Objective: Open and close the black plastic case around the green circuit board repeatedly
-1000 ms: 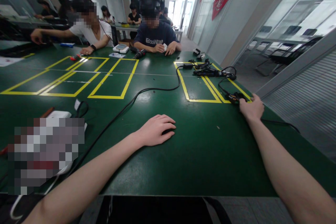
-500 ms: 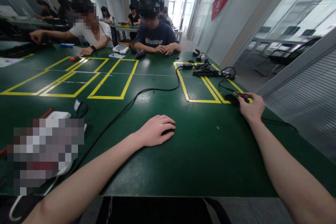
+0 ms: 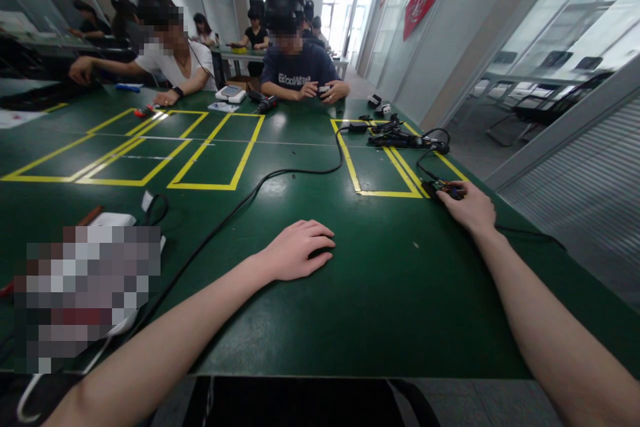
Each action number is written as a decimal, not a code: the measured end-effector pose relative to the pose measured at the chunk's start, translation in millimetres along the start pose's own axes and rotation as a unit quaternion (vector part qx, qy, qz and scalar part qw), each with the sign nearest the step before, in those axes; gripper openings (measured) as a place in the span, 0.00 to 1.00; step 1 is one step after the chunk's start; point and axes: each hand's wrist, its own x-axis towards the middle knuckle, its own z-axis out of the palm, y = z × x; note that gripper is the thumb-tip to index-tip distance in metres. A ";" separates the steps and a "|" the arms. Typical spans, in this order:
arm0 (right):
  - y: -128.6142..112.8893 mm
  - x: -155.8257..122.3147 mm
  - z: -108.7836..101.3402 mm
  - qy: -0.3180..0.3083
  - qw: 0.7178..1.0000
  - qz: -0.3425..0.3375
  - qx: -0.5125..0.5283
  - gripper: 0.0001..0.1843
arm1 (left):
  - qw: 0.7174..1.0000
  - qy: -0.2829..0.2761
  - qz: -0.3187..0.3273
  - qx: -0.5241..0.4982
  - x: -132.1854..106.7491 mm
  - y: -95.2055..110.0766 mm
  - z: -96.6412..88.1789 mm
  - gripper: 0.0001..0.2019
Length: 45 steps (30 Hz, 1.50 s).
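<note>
My left hand (image 3: pixel 300 250) lies flat on the green table (image 3: pixel 370 300), fingers slightly spread, holding nothing. At the table's right side, my right hand (image 3: pixel 473 205) is closed around the edge of a small black part with coloured wires (image 3: pixel 447 188). Its lower end sits by the yellow tape; whether it touches the table I cannot tell. A thin black cable runs from near this part up to a black jointed assembly (image 3: pixel 397 140) lying within the taped area. Another cable (image 3: pixel 535 232) trails off behind my right wrist.
A long black cable (image 3: pixel 260 181) crosses the table. A blurred-out object (image 3: pixel 90 287) lies at the left. Across the table sit two co-workers, near a red-and-black power drill (image 3: pixel 267 104) and a white device (image 3: pixel 231 93). Small black-and-white blocks (image 3: pixel 383 110) stand at the back right.
My right hand has shifted slightly left and turned the black part, so its coloured wires show more. My left hand is still. The co-worker opposite has lifted a small object.
</note>
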 end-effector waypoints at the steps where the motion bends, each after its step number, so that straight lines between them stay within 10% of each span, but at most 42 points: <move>1: -5.1 -1.4 0.2 -0.007 1.000 0.012 0.000 0.21 | 1.000 0.001 0.000 0.000 -0.1 0.2 -0.2 0.11; 5: -34.1 -12.7 4.3 -0.058 0.998 0.012 0.036 0.23 | 1.000 0.003 0.001 0.001 -0.6 0.1 0.0 0.11; 10: -76.2 -42.9 10.6 -0.135 0.973 -0.145 0.122 0.25 | 1.000 0.009 0.004 0.006 -0.6 -0.8 1.3 0.11; 16: -122.7 -96.7 4.7 -0.272 0.848 -0.379 0.251 0.21 | 0.997 0.064 0.034 0.026 -0.1 1.8 1.4 0.10; 20: -142.6 -126.9 -3.0 -0.333 0.773 -0.455 0.291 0.20 | 0.978 0.197 0.057 0.024 -1.0 6.5 -4.8 0.20; 24: -151.4 -142.9 -7.3 -0.353 0.719 -0.503 0.326 0.18 | 0.978 0.189 0.084 0.017 -0.7 6.7 -9.7 0.20; 33: -152.7 -145.8 -8.9 -0.235 0.734 -0.552 0.317 0.16 | 0.999 0.022 0.030 0.001 -0.7 0.3 -10.2 0.22; 45: -153.5 -140.7 5.9 -0.153 0.766 -0.555 0.286 0.17 | 0.998 0.025 -0.021 0.048 0.2 -1.7 -11.3 0.25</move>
